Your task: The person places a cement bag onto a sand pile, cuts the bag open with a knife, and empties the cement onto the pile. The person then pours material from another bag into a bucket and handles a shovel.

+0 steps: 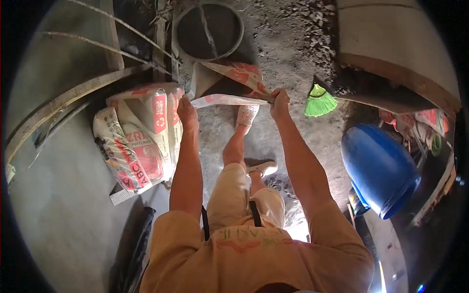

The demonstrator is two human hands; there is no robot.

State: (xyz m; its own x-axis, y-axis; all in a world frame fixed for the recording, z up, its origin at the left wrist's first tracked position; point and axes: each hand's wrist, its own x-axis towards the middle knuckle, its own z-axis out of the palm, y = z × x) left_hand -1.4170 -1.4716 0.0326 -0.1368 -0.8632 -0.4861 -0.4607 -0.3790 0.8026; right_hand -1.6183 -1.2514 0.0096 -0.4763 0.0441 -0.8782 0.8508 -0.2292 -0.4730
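Both my hands hold the near rim of an open paper cement sack (246, 75), printed red on tan. My left hand (187, 110) is closed on the rim's left corner, and my right hand (280, 101) grips its right corner. The mouth gapes toward me, with a dark inside whose contents I cannot make out. Just beyond the sack sits a round tub (240, 40) with a dark interior. Close to my left forearm are stacked cement bags (146, 132), some wrapped in plastic.
My feet in light clogs (247, 115) stand on the rough dirt floor below the sack. A green broom head (320, 101) lies to the right. Farther right is a blue barrel (378, 168), tipped at an angle. Long sticks (97, 46) and a curved board (58, 105) are at left.
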